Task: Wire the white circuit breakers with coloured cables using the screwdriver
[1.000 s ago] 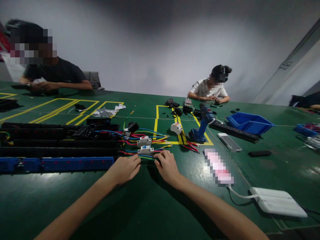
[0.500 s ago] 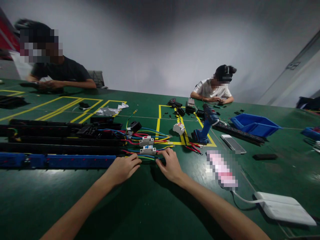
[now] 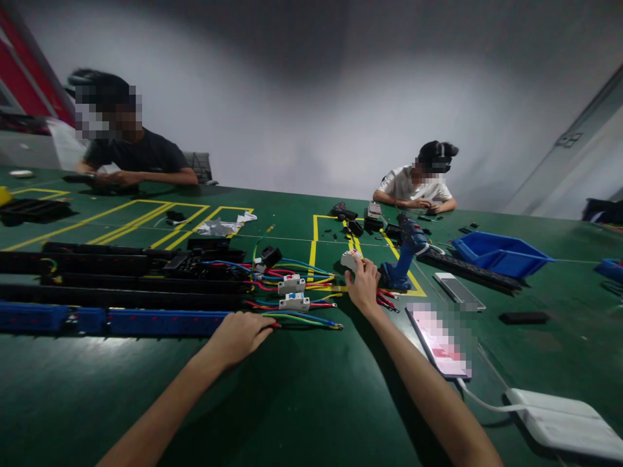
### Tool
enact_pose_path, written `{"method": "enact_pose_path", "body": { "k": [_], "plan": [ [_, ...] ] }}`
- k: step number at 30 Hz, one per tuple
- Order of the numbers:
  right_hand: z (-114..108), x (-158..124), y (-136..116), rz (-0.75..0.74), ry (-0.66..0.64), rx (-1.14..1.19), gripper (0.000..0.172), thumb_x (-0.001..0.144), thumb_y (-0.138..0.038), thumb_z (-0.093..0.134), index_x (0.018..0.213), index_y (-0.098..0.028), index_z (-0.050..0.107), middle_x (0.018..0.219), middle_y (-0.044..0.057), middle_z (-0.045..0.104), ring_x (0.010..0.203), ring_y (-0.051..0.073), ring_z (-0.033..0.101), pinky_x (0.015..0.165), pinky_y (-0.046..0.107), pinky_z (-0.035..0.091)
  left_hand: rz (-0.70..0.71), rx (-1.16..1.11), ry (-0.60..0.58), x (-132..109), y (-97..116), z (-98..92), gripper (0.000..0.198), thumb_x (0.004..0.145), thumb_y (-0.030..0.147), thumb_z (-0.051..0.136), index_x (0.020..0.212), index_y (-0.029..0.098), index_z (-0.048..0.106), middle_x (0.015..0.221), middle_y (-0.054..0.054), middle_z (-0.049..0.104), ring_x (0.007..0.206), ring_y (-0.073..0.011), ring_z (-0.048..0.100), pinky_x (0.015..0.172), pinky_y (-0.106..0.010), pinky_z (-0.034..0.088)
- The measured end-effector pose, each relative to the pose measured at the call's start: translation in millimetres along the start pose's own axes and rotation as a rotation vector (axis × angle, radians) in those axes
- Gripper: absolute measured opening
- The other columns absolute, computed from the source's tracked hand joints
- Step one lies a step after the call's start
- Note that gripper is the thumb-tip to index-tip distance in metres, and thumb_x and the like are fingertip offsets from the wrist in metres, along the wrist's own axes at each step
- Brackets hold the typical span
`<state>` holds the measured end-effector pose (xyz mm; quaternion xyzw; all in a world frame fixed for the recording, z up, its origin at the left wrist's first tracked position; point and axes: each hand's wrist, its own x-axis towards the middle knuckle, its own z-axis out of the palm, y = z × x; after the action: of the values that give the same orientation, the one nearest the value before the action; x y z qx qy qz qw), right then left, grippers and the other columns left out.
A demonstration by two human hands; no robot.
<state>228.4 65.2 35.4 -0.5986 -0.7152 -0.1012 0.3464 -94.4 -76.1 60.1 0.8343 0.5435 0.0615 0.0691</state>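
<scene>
My left hand (image 3: 238, 337) rests on the green table (image 3: 292, 402), its fingers closed on the near ends of the coloured wires (image 3: 302, 319) beside the long blue strip (image 3: 146, 321). My right hand (image 3: 363, 284) is stretched forward, fingers closed round a small white circuit breaker (image 3: 351, 258) inside the yellow taped square. Two more white breakers (image 3: 293, 293) sit wired in among red, blue and yellow leads. Long black rails (image 3: 121, 279) lie to the left.
A blue cordless drill (image 3: 406, 256) stands right of my right hand. A phone (image 3: 440, 340), a white power bank (image 3: 564, 421), a blue bin (image 3: 501, 253) and a black strip (image 3: 467, 271) lie on the right. Two other people (image 3: 131, 155) (image 3: 416, 185) work at the far edge.
My right hand left the wire bundle and reached forward to the white breaker in the yellow square. The left hand stayed on the wires. The view shifted slightly.
</scene>
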Motion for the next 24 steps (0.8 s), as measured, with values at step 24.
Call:
{"method": "enact_pose_path", "body": {
  "k": [24],
  "plan": [
    [17.6,-2.8,17.4,0.062,0.014,0.058,0.029,0.096,-0.024,0.033,0.109,-0.013,0.057,0.103,0.015,0.055,0.096,0.028,0.049,0.087,0.042,0.035,0.088,-0.050,0.042,5.0,-3.5,5.3,0.033,0.097,0.038,0.040,0.111,0.029,0.070,0.106,-0.004,0.073,0.093,-0.0201,0.067,0.083,-0.030,0.048]
  ]
}}
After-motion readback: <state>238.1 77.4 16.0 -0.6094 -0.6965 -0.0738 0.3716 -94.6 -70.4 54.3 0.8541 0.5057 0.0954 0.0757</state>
